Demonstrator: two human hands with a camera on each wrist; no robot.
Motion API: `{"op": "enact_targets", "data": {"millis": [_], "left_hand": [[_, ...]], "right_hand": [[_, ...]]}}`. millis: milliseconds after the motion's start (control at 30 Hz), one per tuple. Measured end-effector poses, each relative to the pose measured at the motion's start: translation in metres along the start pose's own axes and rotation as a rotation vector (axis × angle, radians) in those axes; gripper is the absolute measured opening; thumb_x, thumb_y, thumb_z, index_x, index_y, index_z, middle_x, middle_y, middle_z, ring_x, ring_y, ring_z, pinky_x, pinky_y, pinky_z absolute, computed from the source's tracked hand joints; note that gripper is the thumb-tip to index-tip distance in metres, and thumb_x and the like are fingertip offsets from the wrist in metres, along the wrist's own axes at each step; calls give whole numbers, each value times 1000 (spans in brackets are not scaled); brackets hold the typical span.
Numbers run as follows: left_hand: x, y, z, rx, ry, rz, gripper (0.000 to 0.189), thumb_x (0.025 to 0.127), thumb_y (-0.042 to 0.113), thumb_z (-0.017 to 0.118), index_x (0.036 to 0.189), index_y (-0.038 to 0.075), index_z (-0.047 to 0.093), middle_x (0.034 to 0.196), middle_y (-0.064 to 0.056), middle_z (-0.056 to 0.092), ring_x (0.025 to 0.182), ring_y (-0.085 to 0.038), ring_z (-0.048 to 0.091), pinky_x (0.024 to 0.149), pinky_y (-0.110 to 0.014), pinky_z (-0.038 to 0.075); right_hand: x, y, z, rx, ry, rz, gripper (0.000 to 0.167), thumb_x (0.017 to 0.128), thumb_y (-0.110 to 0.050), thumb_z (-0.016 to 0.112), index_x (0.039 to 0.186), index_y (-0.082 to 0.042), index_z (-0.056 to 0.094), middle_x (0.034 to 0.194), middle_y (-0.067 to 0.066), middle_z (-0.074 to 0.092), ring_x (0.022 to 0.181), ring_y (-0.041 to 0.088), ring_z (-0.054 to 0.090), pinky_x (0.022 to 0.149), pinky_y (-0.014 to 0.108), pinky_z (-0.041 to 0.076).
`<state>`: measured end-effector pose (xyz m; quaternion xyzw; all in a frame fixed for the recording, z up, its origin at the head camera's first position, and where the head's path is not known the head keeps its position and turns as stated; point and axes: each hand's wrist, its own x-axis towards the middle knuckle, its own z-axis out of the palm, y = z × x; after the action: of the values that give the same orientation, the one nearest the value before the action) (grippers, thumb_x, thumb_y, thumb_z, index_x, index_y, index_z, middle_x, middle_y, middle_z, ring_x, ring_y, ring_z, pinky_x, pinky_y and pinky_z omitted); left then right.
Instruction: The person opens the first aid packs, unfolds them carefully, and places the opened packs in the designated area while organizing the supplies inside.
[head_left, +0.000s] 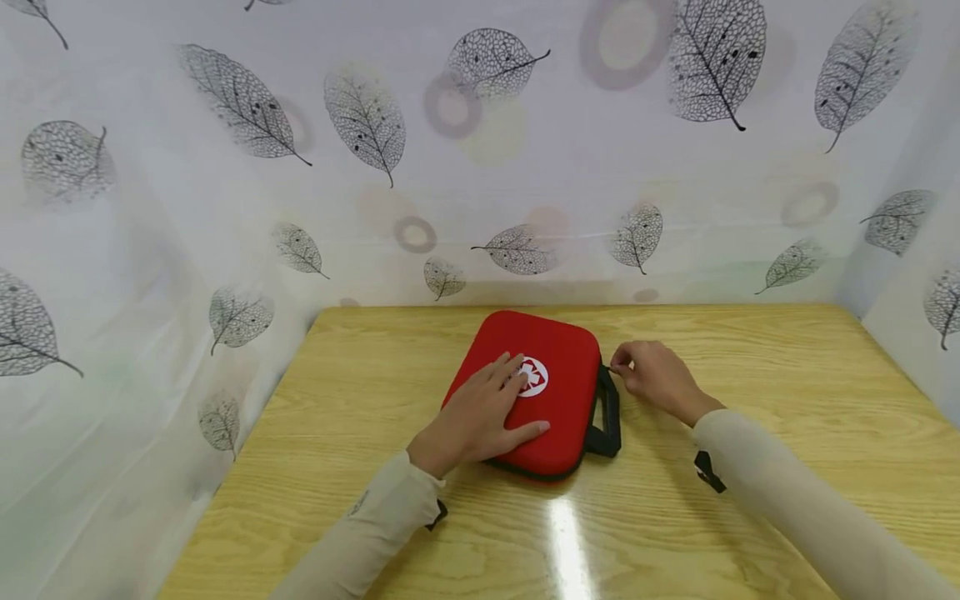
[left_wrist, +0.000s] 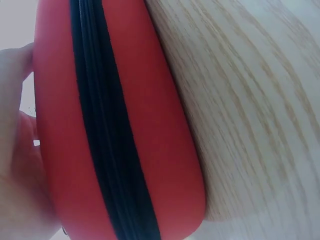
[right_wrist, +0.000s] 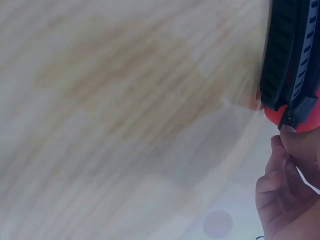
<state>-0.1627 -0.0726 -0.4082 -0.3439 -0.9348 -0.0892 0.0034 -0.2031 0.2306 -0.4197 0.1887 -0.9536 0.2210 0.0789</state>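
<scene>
A red first aid case (head_left: pixel 562 408) with a round white emblem (head_left: pixel 537 375) lies on the wooden table, lid side up. My left hand (head_left: pixel 476 417) rests flat on its lid, fingers stretched over the near left part and partly covering the emblem. Along the case's side runs a black zipper (left_wrist: pixel 107 120), which looks closed on the stretch seen in the left wrist view. On the right side sticks out a black handle (head_left: pixel 612 421). Just beyond it, my right hand (head_left: pixel 656 375) pinches a small dark zipper pull (right_wrist: pixel 287 120) between thumb and fingers.
The wooden table (head_left: pixel 787 375) extends around the case on all sides. A pale leaf-patterned cloth (head_left: pixel 570 167) hangs behind it and along both sides. Light reflects off the table's front part.
</scene>
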Motion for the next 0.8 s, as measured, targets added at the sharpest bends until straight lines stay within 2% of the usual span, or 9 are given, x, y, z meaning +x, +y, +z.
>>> {"op": "enact_targets", "data": {"millis": [100,400,567,800], "left_hand": [[-1,0,0,-13,-9,10,80,97,63,51,153,6,42,161,-9,35,151,-28,26,122,-40,23],[-1,5,1,-35,6,1,77,96,67,49,153,16,46,159,-9,36,144,-27,36,119,-40,30],[0,8,5,-71,5,-15,80,94,67,51,156,18,42,161,-8,33,147,-26,32,119,-40,30],[1,10,7,-52,-9,-28,83,95,68,50,158,16,38,164,-5,30,149,-23,30,121,-39,27]], "right_hand": [[6,3,1,13,-13,-12,5,88,0,71,91,1,75,86,9,74,77,28,69,70,48,57],[22,10,7,23,-1,-27,6,89,-1,71,90,0,76,84,9,73,75,27,68,69,47,56],[24,18,12,67,20,-48,5,89,-1,72,91,0,76,85,10,74,73,24,67,66,43,55],[21,29,17,169,44,-80,6,90,1,72,93,0,77,89,11,74,70,18,63,65,35,53]]}}
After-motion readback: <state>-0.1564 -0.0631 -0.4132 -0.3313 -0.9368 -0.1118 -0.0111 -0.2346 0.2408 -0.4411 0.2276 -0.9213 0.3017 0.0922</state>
